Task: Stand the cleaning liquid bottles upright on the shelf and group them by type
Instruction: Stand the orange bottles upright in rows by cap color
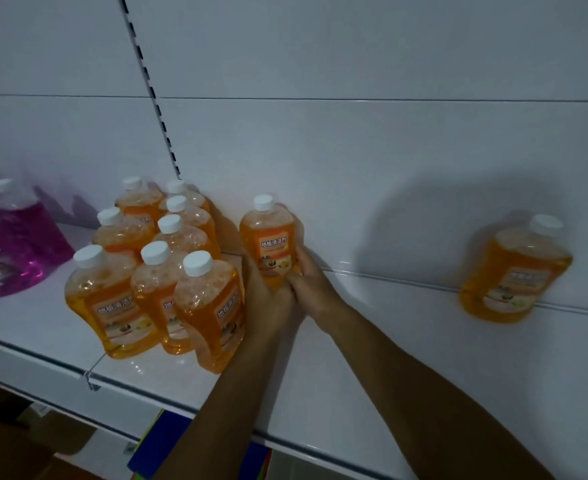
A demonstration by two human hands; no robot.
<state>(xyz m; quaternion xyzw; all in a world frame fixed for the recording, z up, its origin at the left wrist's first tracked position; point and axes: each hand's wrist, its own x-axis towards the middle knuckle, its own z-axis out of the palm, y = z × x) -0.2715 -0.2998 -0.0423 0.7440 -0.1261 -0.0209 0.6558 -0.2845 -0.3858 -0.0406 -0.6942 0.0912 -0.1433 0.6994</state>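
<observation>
An orange cleaning liquid bottle [271,242] with a white cap stands upright near the back of the white shelf [406,344]. My left hand [270,299] and my right hand [311,277] both grip its lower part from the front. Just to its left stands a tight group of several upright orange bottles [154,271]. One more orange bottle [516,271] stands alone far to the right against the back panel. Purple bottles [11,244] stand at the far left.
A slotted upright rail [154,95] runs up the white back panel. The shelf's front edge [147,389] carries a price rail. Below it, colourful packages [181,445] lie on a lower level. Bare shelf stretches between the held bottle and the lone right bottle.
</observation>
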